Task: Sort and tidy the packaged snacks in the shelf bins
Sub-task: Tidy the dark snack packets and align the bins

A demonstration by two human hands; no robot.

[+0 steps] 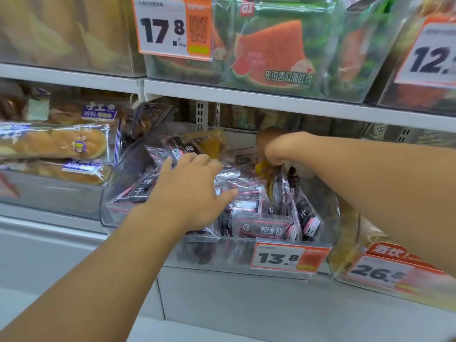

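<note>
A clear plastic shelf bin (237, 255) in the middle holds several dark snack packs with pink trim (261, 228). My left hand (190, 191) lies flat on the packs at the bin's left side, fingers spread. Deeper in the bin on the right, my right hand (278, 146) is closed on a yellow-brown snack pack (265, 170) that hangs from its fingers above the dark packs. Another yellowish pack (212, 144) lies at the back of the bin, just beyond my left fingertips.
A bin of long bread loaves (54, 146) stands to the left. Above hangs a bin of watermelon toast bags (271, 50) with a 17.8 price tag (172, 25). A 13.8 tag (288, 257) fronts the middle bin; another bin (385, 267) sits at the right.
</note>
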